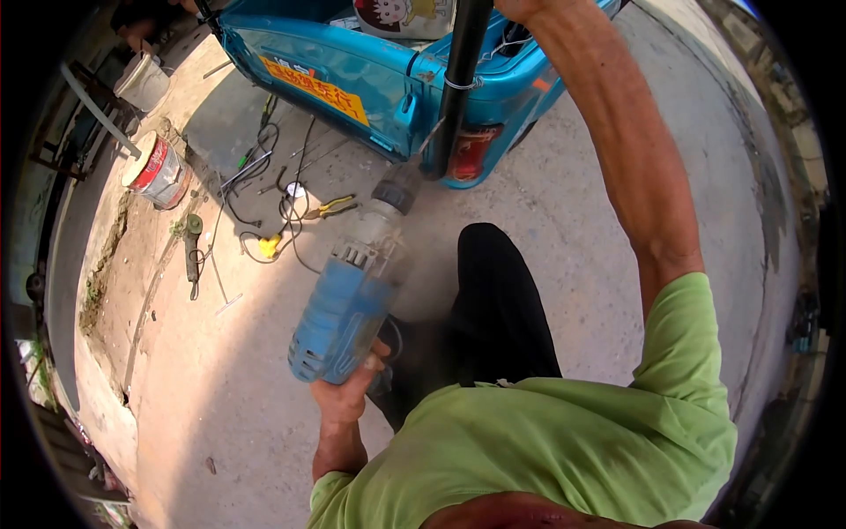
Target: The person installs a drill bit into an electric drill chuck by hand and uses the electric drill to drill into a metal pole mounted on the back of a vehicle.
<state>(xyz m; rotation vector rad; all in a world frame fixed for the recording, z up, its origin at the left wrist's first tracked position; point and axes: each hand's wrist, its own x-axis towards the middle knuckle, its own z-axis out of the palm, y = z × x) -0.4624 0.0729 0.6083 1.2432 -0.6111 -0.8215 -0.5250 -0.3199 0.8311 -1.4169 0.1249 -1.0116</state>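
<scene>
My left hand grips the rear handle of a large blue power drill. The drill is tilted up and away from me, blurred around its grey front and dark chuck. A thin bit runs from the chuck to the side of a black pole; whether it has entered the pole I cannot tell. Wire is wound around the pole, beside the corner of a blue vehicle body. My right hand is at the top edge against the pole, its fingers cut off by the frame.
On the concrete at left lie cables, yellow-handled pliers, a yellow plug and a green-and-black tool. Beyond stand a red-and-white bucket and a pale bucket. A red tail light is behind the pole. Another person is at top left.
</scene>
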